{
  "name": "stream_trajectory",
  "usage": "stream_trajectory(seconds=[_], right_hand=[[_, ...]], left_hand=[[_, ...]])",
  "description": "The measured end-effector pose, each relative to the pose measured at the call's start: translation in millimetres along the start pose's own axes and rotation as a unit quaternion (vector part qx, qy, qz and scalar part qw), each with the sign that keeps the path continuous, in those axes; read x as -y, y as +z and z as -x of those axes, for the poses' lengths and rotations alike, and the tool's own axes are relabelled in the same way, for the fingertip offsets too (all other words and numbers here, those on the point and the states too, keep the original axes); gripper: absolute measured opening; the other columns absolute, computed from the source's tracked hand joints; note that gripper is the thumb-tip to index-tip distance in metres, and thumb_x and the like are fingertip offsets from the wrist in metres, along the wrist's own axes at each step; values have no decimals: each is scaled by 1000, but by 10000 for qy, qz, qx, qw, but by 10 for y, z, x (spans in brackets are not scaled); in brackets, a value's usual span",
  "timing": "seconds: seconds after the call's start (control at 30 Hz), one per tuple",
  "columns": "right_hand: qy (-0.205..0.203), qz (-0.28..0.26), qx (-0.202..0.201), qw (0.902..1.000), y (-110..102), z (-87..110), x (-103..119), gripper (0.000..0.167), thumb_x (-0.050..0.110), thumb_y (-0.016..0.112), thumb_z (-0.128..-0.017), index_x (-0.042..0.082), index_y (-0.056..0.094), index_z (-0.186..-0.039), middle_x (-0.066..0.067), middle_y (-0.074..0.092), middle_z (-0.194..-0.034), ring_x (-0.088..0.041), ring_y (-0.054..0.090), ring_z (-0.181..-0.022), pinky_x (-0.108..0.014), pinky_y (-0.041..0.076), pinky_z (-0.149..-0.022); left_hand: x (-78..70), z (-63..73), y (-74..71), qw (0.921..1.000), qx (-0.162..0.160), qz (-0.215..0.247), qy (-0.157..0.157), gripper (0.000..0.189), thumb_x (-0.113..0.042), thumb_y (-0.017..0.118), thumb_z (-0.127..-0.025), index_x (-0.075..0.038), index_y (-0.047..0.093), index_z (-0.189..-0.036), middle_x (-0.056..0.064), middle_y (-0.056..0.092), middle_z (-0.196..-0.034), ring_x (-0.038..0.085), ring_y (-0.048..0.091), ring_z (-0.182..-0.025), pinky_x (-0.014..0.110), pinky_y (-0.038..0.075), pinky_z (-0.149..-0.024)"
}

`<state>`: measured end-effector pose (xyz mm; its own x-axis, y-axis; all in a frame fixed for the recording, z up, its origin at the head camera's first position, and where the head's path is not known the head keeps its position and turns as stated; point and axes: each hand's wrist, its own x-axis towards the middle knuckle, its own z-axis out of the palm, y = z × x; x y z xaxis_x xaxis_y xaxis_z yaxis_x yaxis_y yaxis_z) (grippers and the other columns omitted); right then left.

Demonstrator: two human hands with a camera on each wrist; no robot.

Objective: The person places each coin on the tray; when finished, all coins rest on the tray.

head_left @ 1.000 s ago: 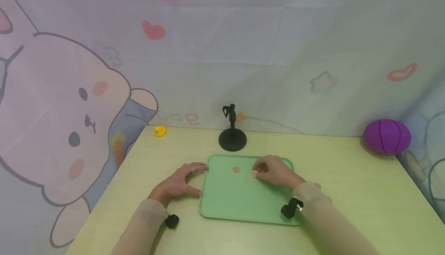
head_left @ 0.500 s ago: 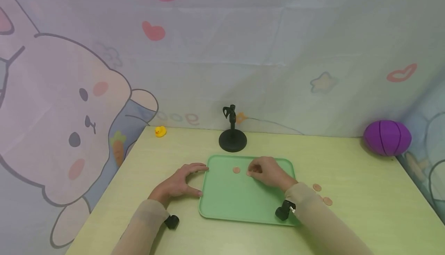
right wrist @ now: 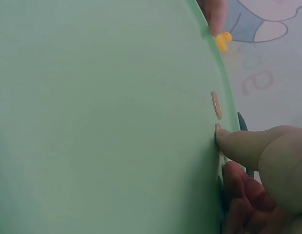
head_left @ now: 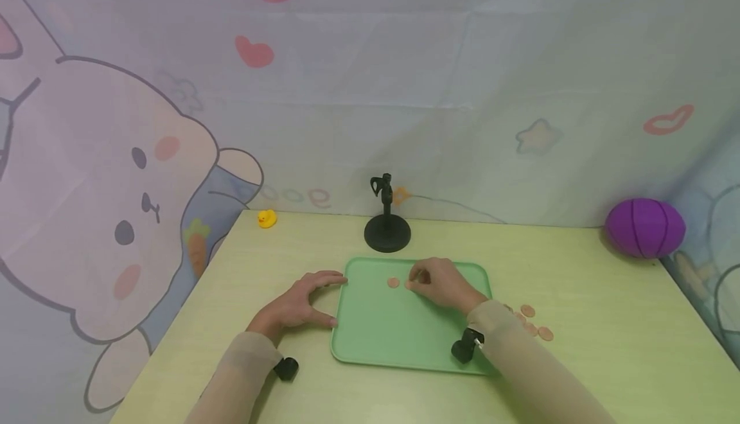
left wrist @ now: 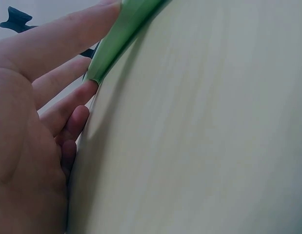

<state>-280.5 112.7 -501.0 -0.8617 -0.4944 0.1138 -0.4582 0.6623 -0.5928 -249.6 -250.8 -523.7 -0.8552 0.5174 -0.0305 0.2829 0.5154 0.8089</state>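
Observation:
A round copper-coloured coin (head_left: 393, 282) lies flat near the back edge of the green tray (head_left: 399, 340). Just right of it, my right hand (head_left: 445, 284) pinches a second coin (right wrist: 217, 128) down at the tray surface, its thumb covering most of that coin in the right wrist view. The left hand (head_left: 293, 303) stays at the tray's left side, thumb and fingers spread, with the fingertips on the rim (left wrist: 104, 58).
Several more coins (head_left: 528, 328) lie on the table right of the tray, partly behind the right sleeve. A black stand (head_left: 387, 234) is behind the tray. A yellow rubber duck (head_left: 267, 219) sits back left, a purple ball (head_left: 644, 228) back right.
My right hand has moved left over the tray with its coin, coming close to the lying coin. More of the coins on the table show past the sleeve. The left hand has not moved.

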Motion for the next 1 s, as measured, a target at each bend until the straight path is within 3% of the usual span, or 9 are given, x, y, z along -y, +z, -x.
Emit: stream_trajectory(seconds=[1.0], right_hand=[[266,24,-133,9996,26,-18,12,11,23,79,-96,13,76,-97,3,68,-83,-11,58,-75,-34,51,-73]], left_hand=[[-17,0,7,10000,-8,-62,15,80,-31,95,-77,-26,60,-149,3,45,-162,34,32,-149,67,22,-121]])
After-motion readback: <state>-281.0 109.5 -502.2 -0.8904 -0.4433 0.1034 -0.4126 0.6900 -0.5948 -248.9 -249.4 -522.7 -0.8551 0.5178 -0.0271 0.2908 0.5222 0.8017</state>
